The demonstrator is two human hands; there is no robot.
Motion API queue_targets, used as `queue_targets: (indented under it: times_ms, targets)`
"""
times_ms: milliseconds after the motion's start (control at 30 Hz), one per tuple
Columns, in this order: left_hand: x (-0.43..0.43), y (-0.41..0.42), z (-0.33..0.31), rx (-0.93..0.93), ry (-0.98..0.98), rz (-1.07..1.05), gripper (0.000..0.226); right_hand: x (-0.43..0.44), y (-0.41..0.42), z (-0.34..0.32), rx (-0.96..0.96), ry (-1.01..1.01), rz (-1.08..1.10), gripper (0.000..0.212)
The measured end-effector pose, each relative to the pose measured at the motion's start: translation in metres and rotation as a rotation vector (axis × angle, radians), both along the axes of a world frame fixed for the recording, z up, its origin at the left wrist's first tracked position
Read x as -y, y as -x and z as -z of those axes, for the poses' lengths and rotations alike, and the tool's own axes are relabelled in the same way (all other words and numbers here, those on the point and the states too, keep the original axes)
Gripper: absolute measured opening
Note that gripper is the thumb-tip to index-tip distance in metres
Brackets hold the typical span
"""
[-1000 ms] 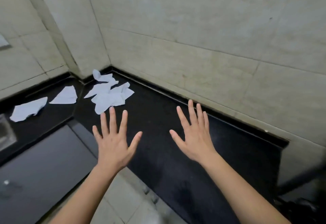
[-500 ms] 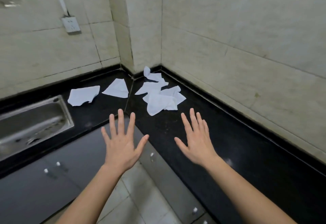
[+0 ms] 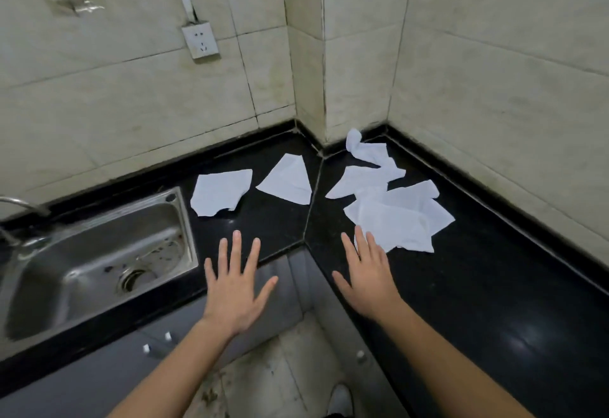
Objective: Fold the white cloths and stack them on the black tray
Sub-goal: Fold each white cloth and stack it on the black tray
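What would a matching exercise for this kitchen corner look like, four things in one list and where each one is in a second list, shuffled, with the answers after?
Things
1. steel sink
2. wall socket
3. twisted cloth
4. right hand

Places
a. fingers spread, tips at the near edge of the cloth pile
b. set into the black counter, at the left
c. on the tiled wall, above the counter
d. in the far corner, at the foot of the wall

Pairs: 1-b, 2-c, 3-d, 4-a
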State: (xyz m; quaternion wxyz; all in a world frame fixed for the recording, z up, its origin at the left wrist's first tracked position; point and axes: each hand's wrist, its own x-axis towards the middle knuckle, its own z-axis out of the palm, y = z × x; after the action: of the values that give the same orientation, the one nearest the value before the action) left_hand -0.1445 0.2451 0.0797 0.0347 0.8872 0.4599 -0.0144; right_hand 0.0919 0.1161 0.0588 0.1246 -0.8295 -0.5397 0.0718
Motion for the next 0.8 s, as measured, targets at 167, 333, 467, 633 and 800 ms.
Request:
queue_targets:
  times_ms: [167,333,467,633,800]
  targets:
    - [-0.098,-0.01,0.008,-0.158,0.088,-0.023,0.095,-0.107,-0.017,0.011,-0.052,0.109,-0.104,0.073]
    - [-0.156,0.004,0.024,-0.193,0.169,-0.083,0.096,-0.191,-0.009,0.023,-0.095,0.215,-0.228,0.07]
    - [-0.205,0.015,0.038,-0.188,0.189,-0.139,0.083,-0.25,0.006,0.032,-0.127,0.274,-0.326,0.07]
    - [-0.285,0.027,0.072,-0.284,0.249,-0.073,0.069,-0.325,0.033,0.05,-0.129,0.339,-0.348,0.067]
    - [-0.354,0.039,0.11,-0.278,0.293,0.039,0.075,-0.396,0.063,0.072,-0.174,0.466,-0.367,0.065]
